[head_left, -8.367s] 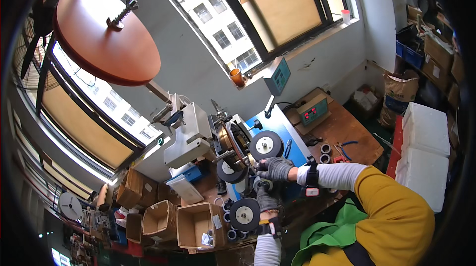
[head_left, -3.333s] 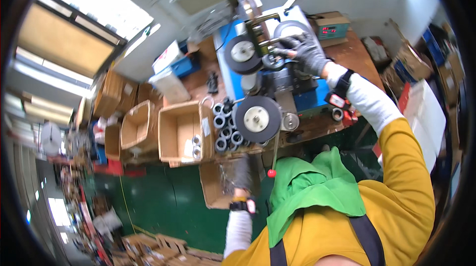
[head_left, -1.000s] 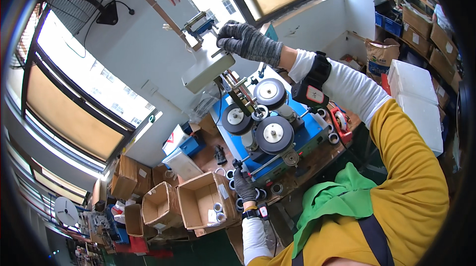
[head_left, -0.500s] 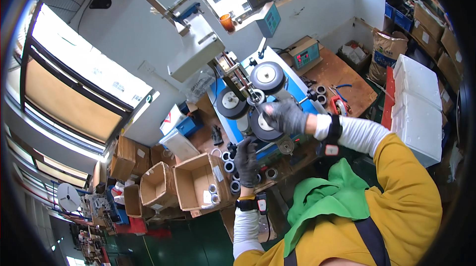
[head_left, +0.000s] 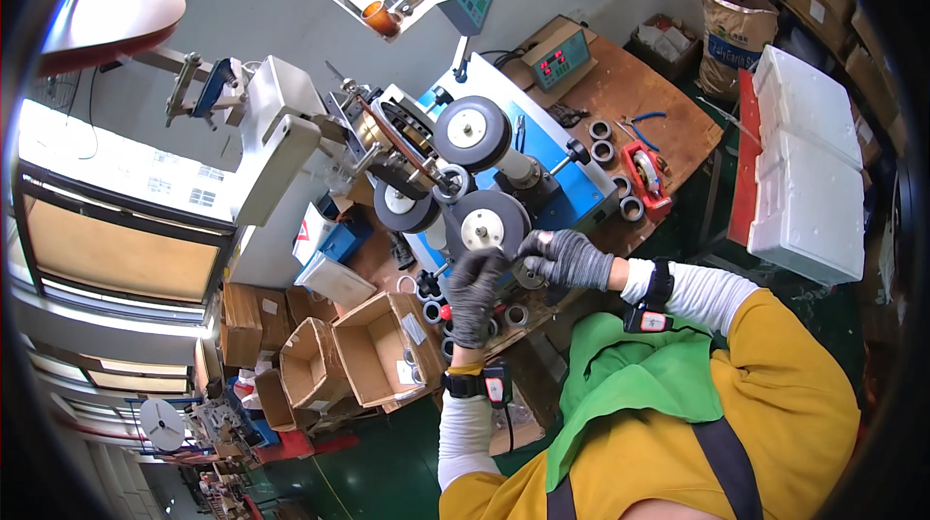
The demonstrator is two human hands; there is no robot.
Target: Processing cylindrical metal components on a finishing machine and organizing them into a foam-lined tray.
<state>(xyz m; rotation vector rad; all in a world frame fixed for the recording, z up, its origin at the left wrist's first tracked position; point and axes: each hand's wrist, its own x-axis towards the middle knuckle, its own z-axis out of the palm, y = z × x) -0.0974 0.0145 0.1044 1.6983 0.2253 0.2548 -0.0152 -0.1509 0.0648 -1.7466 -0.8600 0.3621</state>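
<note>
A winding machine with a blue front panel [head_left: 581, 195] carries three black reels with white hubs. Both my hands wear grey knit gloves and meet at the lowest black reel [head_left: 487, 222]. My left hand [head_left: 475, 292] reaches up from below, its fingers on the reel's lower rim. My right hand [head_left: 567, 258] comes in from the right, fingers curled at the reel's lower right edge. The other two reels [head_left: 472, 132] [head_left: 407, 207] stand untouched above and to the left. Each wrist wears a band with a small device.
Open cardboard boxes [head_left: 383, 350] stand left of my hands. Small grey rings [head_left: 601, 127] and a red tool [head_left: 644, 171] lie on the brown bench. White foam boxes [head_left: 804, 171] sit at the right, and a control box [head_left: 562, 55] at the back.
My left hand has risen from the bench edge to the lowest reel. My right hand has stayed at that reel, slipping to its lower right rim. The view has shifted slightly.
</note>
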